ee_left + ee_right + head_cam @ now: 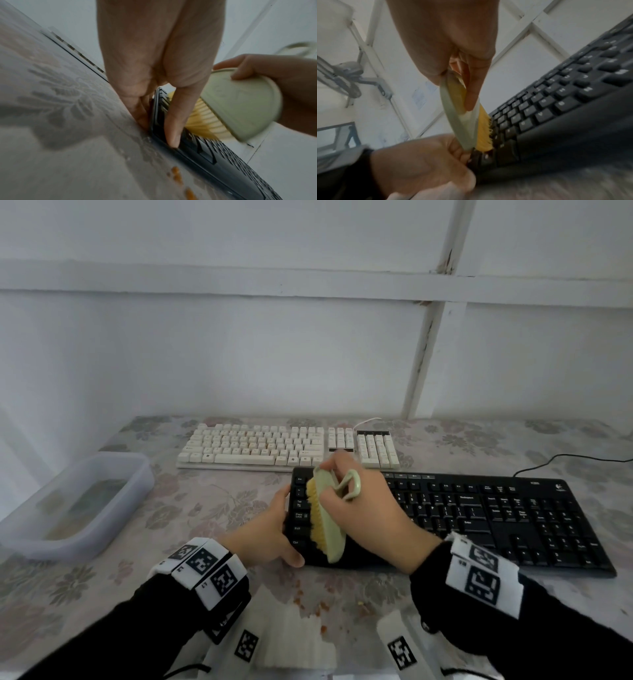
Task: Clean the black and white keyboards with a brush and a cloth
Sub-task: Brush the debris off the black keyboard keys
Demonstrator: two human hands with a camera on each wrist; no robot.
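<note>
Soft even daylight, dim grainy wrist views, motion blur, wide-angle bending at edges

Black sleeves (113, 621); white marker-printed wristbands (205, 568).

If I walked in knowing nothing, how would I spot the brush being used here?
Start at the flowered table and find the black keyboard nearest the person, in front of the white keyboard. At its left end, the right hand holds the brush. It alone is pale green, with yellow bristles and a loop handle.
</note>
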